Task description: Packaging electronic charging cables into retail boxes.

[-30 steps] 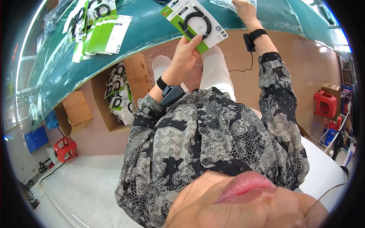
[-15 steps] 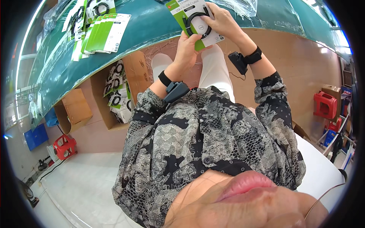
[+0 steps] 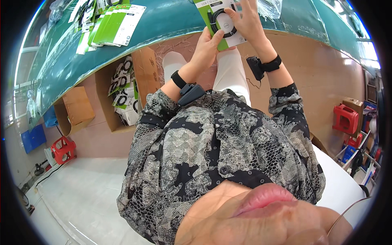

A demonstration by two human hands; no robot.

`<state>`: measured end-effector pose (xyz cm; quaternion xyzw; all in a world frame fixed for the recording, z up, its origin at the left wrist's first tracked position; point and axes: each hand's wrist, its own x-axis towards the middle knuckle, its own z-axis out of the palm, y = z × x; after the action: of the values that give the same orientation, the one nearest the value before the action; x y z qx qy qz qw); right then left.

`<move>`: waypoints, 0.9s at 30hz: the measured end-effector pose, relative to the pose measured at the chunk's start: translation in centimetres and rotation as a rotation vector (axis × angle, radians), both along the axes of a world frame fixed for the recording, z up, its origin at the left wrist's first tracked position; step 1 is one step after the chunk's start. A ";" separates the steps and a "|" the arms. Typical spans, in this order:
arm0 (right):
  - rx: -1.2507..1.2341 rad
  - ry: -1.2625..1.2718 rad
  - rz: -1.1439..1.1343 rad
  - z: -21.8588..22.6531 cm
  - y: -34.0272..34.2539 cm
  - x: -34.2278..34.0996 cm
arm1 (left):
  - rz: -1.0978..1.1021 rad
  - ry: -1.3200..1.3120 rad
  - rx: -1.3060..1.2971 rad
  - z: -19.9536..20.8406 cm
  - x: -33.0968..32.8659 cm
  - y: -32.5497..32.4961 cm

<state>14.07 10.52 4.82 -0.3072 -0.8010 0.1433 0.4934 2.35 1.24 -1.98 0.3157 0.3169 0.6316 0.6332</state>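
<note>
A green and white retail card (image 3: 238,40) with a coiled black cable (image 3: 213,21) on its front is held up at the near edge of the teal table. My left hand (image 3: 206,48) is closed on the card's lower left side, its thumb lying over the front by the coil. At the card's right side is my right hand (image 3: 248,25), its fingers stretched up and apart from the thumb. That thumb is at the top of the coil; whether it presses on the card is unclear. The picture's upper edge cuts off the fingertips and card top.
Overlapping green and white cards (image 3: 111,27) lie on the teal table (image 3: 163,25) at left. Below them, an open carton (image 3: 107,98) holds several carded cables. Red stools (image 3: 346,118) stand at both sides. A clear bag (image 3: 270,9) lies beyond my right hand.
The card has shifted slightly up and to the right in the picture with my left hand. My right hand's fingers have lifted off the card's right edge and straightened upward.
</note>
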 end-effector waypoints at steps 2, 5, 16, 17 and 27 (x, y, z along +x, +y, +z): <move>0.135 -0.137 0.076 1.0 -0.3 0.2 | 0.016 -0.014 -0.009 -0.3 -0.3 -0.3; 0.178 -0.221 0.143 -0.1 -0.2 0.0 | -0.015 -0.045 0.034 -0.5 -0.4 -0.5; 0.026 -0.126 0.175 -0.9 4.3 1.1 | -0.009 -0.245 -0.005 -1.2 -1.8 -0.4; -0.361 0.227 0.146 -1.4 6.2 3.2 | -0.041 -0.256 0.004 -1.0 -1.2 0.1; -0.443 -0.581 -0.417 -7.0 16.9 8.5 | 0.118 -0.275 -0.111 -2.2 -1.7 -0.6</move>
<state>22.61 27.47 -2.21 -0.5890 -0.7773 0.1166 0.1875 0.65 0.64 -4.20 0.1717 0.2795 0.6865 0.6489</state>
